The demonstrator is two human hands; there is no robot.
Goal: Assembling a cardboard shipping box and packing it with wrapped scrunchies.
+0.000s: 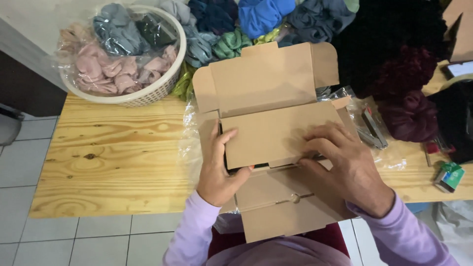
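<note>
Brown cardboard mailer box (268, 123) at frame centre on a pine table (113, 162), lid up, inner flap being pressed flat. Left hand (219, 165) gripping the box's left edge; right hand (340, 162) spread, fingertips on flap. Next, seemingly: tucking flap, closing lid squarely. Basket (162, 83) of scrunchies upper left.

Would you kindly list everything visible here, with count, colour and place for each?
cardboard box: one, brown, flaps open, table centre
wooden table: one, pale pine, under everything
basket: one, white, far left, holding bagged pink and grey scrunchies
scrunchie pile: many; blue, green, grey; behind the box
dark scrunchies: several, black and maroon, far right
clear plastic bags: a few, around the box
small green packet: one, right edge
floor tiles: white, left
left hand: grips the box's left side
right hand: fingers press the inner flap
</note>
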